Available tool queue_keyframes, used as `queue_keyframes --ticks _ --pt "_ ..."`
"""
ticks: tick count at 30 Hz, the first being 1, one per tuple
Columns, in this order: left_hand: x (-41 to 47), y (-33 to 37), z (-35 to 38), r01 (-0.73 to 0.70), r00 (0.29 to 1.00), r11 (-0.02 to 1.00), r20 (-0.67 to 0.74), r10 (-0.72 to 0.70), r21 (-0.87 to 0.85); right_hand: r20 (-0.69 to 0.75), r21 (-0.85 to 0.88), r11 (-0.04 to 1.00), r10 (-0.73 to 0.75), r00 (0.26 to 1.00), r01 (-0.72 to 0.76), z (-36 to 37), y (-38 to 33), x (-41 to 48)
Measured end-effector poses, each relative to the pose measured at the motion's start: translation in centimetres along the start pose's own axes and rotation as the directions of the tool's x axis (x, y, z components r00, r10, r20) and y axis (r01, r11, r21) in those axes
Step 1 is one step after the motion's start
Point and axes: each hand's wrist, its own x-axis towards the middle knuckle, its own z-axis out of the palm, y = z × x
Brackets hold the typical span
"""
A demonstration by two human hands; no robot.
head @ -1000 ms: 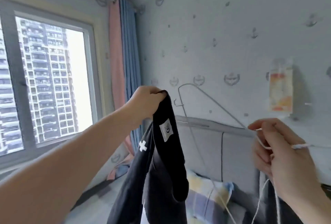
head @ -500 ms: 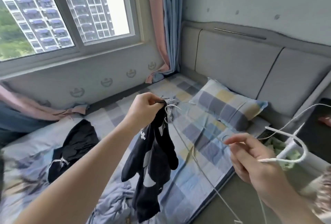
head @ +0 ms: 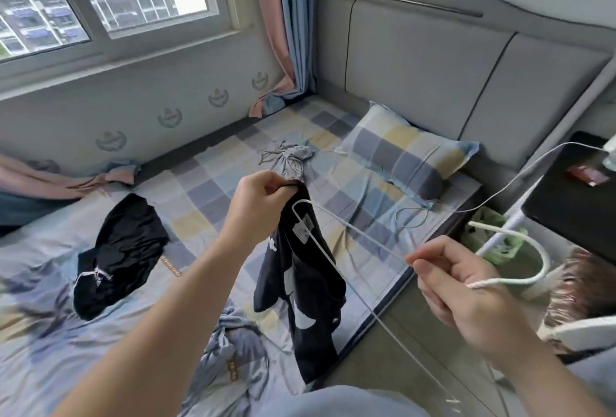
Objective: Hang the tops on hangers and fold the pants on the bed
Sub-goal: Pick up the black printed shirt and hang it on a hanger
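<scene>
Hanger (head: 493, 228) tip is now crossing the neck of the black top (head: 300, 283), just under my left hand (head: 263, 196); half a second ago it was sitting beside the fist.

Head view: left hand is gripping the top by its collar, arm reaching out over the bed (head: 206, 196), top hanging free above the checked sheet. Right hand (head: 466, 286) is pinching the hanger near its hook, fingers curled.

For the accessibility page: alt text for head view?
The left hand grips a black top by its collar while the right hand pinches a white wire hanger, tip at the collar, above a checked bed. A black drawstring garment lies crumpled there.
</scene>
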Motion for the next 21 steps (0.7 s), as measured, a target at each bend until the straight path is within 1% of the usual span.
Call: queue_keyframes --ticks 2,4,6,8,10,12,13,16,17,19,21 --pt "-0.5 0.9 0.4 -0.042 0.997 0.999 0.069 0.041 0.015 -0.01 -0.021 0.999 -0.026 1.0 0.026 0.0 0.2 0.0" --pt "-0.9 1.9 0.6 -0.086 0.992 0.996 0.094 0.082 0.038 -0.02 -0.059 0.997 -0.056 0.998 0.055 -0.1 0.2 -0.1" --pt "-1.5 3.1 0.8 -0.14 0.985 0.989 0.11 0.133 0.052 -0.014 -0.131 0.988 -0.08 0.997 0.078 -0.1 0.4 0.2" --pt "-2.3 4.4 1.1 -0.183 0.973 0.982 0.148 0.175 0.042 0.013 -0.223 0.972 -0.071 0.997 0.072 0.5 0.6 1.1" --pt "-3.0 5.4 1.4 -0.216 0.957 0.976 0.203 0.207 0.023 0.057 -0.247 0.968 -0.024 0.998 0.038 1.5 1.2 2.5" --pt "-3.4 5.9 2.0 -0.242 0.94 0.97 0.255 0.225 0.036 0.057 -0.165 0.986 0.011 0.998 -0.002 2.5 1.6 3.6" --pt "-3.5 5.8 2.2 -0.252 0.933 0.966 0.279 0.228 0.054 0.045 -0.112 0.994 0.001 0.999 0.004 2.8 1.6 3.8" --pt "-3.7 5.3 2.4 -0.294 0.907 0.951 0.342 0.245 0.099 0.077 -0.024 0.995 -0.093 0.993 0.095 2.9 1.1 3.8" --pt "-3.8 5.3 2.3 -0.315 0.9 0.943 0.349 0.262 0.105 0.092 -0.01 0.995 -0.1 0.991 0.102 3.0 1.1 3.8" --pt "-3.8 5.3 2.1 -0.342 0.889 0.935 0.352 0.291 0.091 0.11 0.026 0.998 -0.052 0.993 0.049 3.6 1.8 4.2" --pt "-4.1 5.5 2.4 -0.345 0.878 0.935 0.382 0.289 0.086 0.119 0.04 0.999 0.026 0.993 -0.031 4.5 2.6 4.7"
